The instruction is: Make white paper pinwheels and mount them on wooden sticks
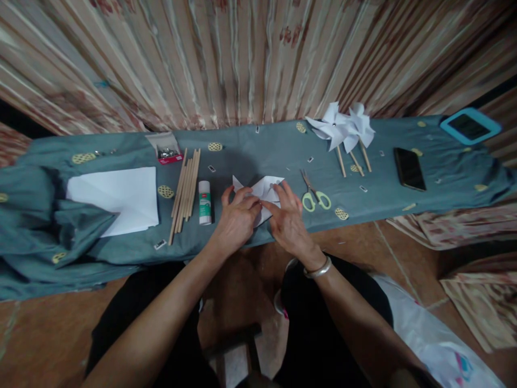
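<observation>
A white paper pinwheel (266, 186) with cut, folded-in blades lies on the cloth in front of me. My left hand (238, 215) grips its left side, fingers bent. My right hand (286, 218) holds the right side, its thumb and index finger close to the left fingertips at the paper's middle. Whatever is pinched at that centre is hidden by the fingers. A glue stick (204, 202) stands just left of my left hand. Green-handled scissors (313, 194) lie to the right of my right hand.
Wooden sticks (186, 188), a small box of metal pins (167, 150) and a stack of white paper (121, 196) are at left. Finished pinwheels (339, 126), a phone (410, 168) and a blue-framed tablet (470, 126) are at right. A pleated curtain (242, 59) hangs behind.
</observation>
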{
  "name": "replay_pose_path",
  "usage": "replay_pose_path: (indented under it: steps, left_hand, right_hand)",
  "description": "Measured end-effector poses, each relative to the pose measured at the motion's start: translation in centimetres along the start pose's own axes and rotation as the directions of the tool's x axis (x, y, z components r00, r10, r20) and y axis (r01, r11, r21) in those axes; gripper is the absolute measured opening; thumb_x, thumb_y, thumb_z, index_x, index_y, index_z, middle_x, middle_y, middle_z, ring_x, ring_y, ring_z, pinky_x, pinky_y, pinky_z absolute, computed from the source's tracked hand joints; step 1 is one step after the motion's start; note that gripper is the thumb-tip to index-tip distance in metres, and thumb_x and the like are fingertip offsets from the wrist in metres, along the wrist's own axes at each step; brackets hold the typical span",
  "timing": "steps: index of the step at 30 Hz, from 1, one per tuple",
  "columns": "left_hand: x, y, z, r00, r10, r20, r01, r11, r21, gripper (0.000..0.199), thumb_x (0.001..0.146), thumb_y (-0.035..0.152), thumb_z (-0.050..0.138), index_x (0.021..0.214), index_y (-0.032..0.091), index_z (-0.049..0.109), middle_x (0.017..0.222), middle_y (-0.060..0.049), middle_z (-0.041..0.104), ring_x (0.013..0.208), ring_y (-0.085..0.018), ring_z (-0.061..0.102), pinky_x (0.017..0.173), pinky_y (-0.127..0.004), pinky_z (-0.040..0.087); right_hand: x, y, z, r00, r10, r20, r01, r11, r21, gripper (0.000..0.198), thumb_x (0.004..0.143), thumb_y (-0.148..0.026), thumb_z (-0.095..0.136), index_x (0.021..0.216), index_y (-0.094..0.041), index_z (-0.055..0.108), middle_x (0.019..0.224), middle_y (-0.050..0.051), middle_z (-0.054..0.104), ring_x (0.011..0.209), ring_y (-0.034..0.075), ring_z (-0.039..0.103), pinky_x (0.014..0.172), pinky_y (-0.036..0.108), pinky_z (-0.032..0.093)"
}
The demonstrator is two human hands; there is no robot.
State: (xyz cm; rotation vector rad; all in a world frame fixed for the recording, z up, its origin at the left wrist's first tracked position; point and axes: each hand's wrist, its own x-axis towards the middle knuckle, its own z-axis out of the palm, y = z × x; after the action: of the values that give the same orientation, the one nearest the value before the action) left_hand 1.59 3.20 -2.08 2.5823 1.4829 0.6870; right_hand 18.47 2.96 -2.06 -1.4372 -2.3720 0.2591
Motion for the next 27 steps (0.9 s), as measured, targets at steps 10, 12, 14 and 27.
replay_pose_path:
  steps: [10,12,14,27]
  left_hand:
    - [0.2,0.14,-0.05,1.0,-0.004,-0.024,0.004,1.0,-0.006,0.029,0.089,0.013,0.046,0.097,0.019,0.073,0.109,-0.01,0.069,0.121,-0.031,0.049,0.107,-0.062,0.025]
    - [0.22,0.15,-0.06,1.0,-0.007,-0.022,0.006,1.0,-0.006,0.029,0.089,0.014,0.046,0.097,0.02,0.073,0.109,-0.009,0.069,0.121,-0.031,0.048,0.107,-0.061,0.025]
    - [0.23,0.15,-0.02,1.0,-0.013,-0.027,0.013,1.0,-0.009,0.029,0.09,0.015,0.046,0.096,0.02,0.074,0.109,-0.009,0.069,0.121,-0.03,0.048,0.107,-0.061,0.025]
    - [0.19,-0.03,-0.1,0.999,-0.03,-0.023,0.03,1.0,0.005,0.027,0.091,0.016,0.047,0.096,0.019,0.074,0.11,-0.01,0.069,0.121,-0.032,0.049,0.105,-0.062,0.027]
  right_hand:
    - [-0.06,0.02,-0.17,0.999,-0.04,-0.017,0.039,0.997,-0.064,0.042,0.086,-0.013,0.044,0.125,-0.02,0.058,0.155,0.012,0.031,0.148,0.033,0.012,0.111,0.055,0.022]
    - [-0.04,-0.03,-0.18,0.999,-0.038,-0.019,0.037,0.998,-0.056,0.042,0.087,-0.012,0.043,0.125,-0.022,0.058,0.156,0.01,0.031,0.148,0.032,0.012,0.111,0.054,0.022]
    - [0.07,-0.19,-0.1,0.999,-0.034,-0.017,0.033,0.998,-0.061,0.041,0.087,-0.01,0.041,0.123,-0.02,0.058,0.155,0.01,0.033,0.148,0.031,0.011,0.112,0.053,0.021]
    - [0.14,-0.36,-0.69,0.995,-0.098,-0.014,0.096,0.992,-0.083,0.039,0.088,-0.011,0.043,0.123,-0.016,0.058,0.153,0.014,0.036,0.148,0.03,0.013,0.113,0.053,0.022]
